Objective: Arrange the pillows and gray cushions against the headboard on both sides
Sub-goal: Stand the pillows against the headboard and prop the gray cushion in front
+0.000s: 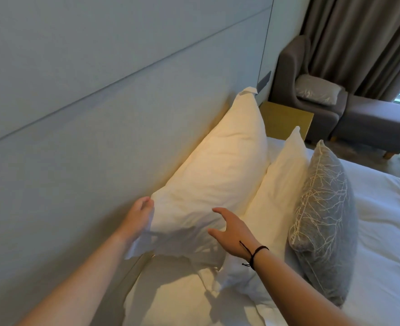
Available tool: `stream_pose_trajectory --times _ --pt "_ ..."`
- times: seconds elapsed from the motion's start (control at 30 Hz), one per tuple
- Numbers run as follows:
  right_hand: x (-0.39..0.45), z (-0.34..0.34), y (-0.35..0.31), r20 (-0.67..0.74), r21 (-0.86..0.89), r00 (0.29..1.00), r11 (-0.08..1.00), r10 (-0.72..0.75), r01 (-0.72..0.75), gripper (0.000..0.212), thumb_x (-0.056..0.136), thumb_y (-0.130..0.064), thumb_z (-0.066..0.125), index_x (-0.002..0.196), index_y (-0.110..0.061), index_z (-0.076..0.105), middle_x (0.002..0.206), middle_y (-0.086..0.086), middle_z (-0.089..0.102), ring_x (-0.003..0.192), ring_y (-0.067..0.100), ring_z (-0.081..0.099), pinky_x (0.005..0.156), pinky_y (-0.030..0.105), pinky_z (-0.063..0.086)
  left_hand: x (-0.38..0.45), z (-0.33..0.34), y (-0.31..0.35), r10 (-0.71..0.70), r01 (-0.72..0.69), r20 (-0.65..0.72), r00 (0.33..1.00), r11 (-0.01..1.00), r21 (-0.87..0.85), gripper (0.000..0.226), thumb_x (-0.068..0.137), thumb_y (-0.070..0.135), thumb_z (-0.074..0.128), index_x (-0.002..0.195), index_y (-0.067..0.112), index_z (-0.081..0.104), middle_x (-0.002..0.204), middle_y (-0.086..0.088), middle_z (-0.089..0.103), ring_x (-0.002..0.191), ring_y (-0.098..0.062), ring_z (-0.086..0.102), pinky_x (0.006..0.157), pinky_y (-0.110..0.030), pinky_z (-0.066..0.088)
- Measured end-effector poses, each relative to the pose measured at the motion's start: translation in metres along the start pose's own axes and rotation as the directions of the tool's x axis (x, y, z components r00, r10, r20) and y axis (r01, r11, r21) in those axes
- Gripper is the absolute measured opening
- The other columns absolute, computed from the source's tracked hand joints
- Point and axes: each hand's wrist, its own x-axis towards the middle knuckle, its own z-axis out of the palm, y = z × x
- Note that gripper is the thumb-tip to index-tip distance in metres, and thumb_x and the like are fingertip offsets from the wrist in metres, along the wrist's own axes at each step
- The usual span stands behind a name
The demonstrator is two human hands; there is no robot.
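Two white pillows and one gray cushion [323, 222], lined up from the headboard [76, 114] toward three o'clock. Back pillow [217, 175] leaning on the headboard, front pillow [279, 189] against it, cushion upright on the bed [387, 231]. Left hand [139, 217] at nine o'clock of the back pillow, fingers curled, gripping its near corner. Right hand [232, 231] at five o'clock, spread open, fingertips just beside the fabric; contact unclear.

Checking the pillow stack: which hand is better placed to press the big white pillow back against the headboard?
Probably the right hand: it hovers open at the back pillow's front face. The left hand has its grip on the pillow's near end, beside the headboard.
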Motion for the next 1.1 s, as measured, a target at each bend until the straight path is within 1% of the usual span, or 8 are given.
stream_pose_trajectory --times 0.27,0.4,0.57,0.63,0.73,0.83,0.9,1.1 --pt "0.046 0.026 -0.017 -0.101 0.072 0.988 0.991 0.119 -0.112 0.068 0.085 -0.052 0.061 0.145 -0.032 0.033 0.150 -0.008 0.038 0.136 0.015 0.037 0.105 0.030 0.034 0.035 -0.003 0.009 0.279 -0.265 0.025 0.960 0.877 0.401 0.028 0.095 0.028 0.055 0.123 0.030 0.053 0.111 -0.002 0.067 0.100 -0.028 0.062 0.078 -0.034 0.046" --pt "0.069 0.036 -0.031 -0.214 0.080 0.962 0.984 0.171 -0.157 0.068 0.086 -0.057 0.056 0.145 -0.031 0.034 0.151 -0.009 0.036 0.136 0.013 0.035 0.109 0.031 0.031 0.032 -0.016 0.011 0.420 -0.349 0.092 0.903 0.592 0.726 0.025 0.096 0.029 0.045 0.120 0.036 0.042 0.096 -0.002 0.069 0.086 -0.032 0.066 0.064 -0.036 0.046" --pt "0.088 0.040 -0.041 -0.171 -0.014 0.966 0.980 0.194 -0.199 0.064 0.087 -0.053 0.055 0.145 -0.032 0.035 0.156 -0.002 0.028 0.143 0.017 0.025 0.113 0.037 0.027 0.037 -0.018 0.014 0.273 -0.335 0.255 0.928 0.306 0.891 0.022 0.096 0.019 0.037 0.114 0.028 0.046 0.101 -0.001 0.070 0.094 -0.025 0.068 0.070 -0.034 0.048" --pt "0.091 0.039 -0.040 -0.131 -0.062 0.969 0.974 0.209 -0.218 0.067 0.087 -0.051 0.055 0.147 -0.033 0.032 0.158 0.001 0.022 0.145 0.019 0.020 0.114 0.038 0.026 0.040 -0.015 0.011 0.221 -0.337 0.284 0.933 0.253 0.907 0.027 0.094 0.017 0.040 0.118 0.028 0.046 0.105 -0.001 0.069 0.097 -0.023 0.068 0.071 -0.034 0.050" --pt "0.091 0.037 -0.037 -0.108 -0.065 0.972 0.974 0.208 -0.216 0.067 0.086 -0.052 0.056 0.147 -0.036 0.033 0.159 0.000 0.020 0.145 0.019 0.019 0.113 0.037 0.026 0.039 -0.012 0.007 0.196 -0.331 0.286 0.938 0.260 0.907 0.035 0.089 0.017 0.047 0.122 0.027 0.042 0.107 0.001 0.066 0.098 -0.021 0.067 0.072 -0.035 0.051" --pt "0.090 0.029 -0.028 -0.092 -0.057 0.972 0.973 0.217 -0.223 0.066 0.086 -0.053 0.056 0.146 -0.038 0.033 0.160 -0.002 0.018 0.146 0.019 0.018 0.113 0.037 0.025 0.042 -0.002 0.011 0.270 -0.346 0.250 0.930 0.409 0.845 0.028 0.093 0.018 0.037 0.118 0.026 0.041 0.108 0.000 0.063 0.096 -0.023 0.065 0.072 -0.037 0.051" --pt "0.089 0.024 -0.021 -0.085 -0.045 0.969 0.970 0.234 -0.238 0.068 0.084 -0.055 0.056 0.146 -0.039 0.033 0.160 -0.003 0.018 0.145 0.019 0.020 0.112 0.038 0.026 0.046 0.008 0.019 0.332 -0.368 0.220 0.918 0.501 0.783 0.022 0.099 0.031 0.030 0.117 0.026 0.042 0.110 -0.001 0.062 0.097 -0.024 0.063 0.074 -0.039 0.051" --pt "0.084 0.009 0.001 -0.082 0.066 0.953 0.956 0.291 -0.286 0.078 0.079 -0.057 0.057 0.148 -0.034 0.029 0.158 -0.003 0.025 0.143 0.019 0.027 0.112 0.040 0.030 0.078 0.054 0.043 0.181 -0.284 0.220 0.958 0.537 0.794 0.072 0.089 0.073 0.029 0.133 0.019 0.044 0.127 -0.002 0.059 0.110 -0.024 0.059 0.081 -0.036 0.049"
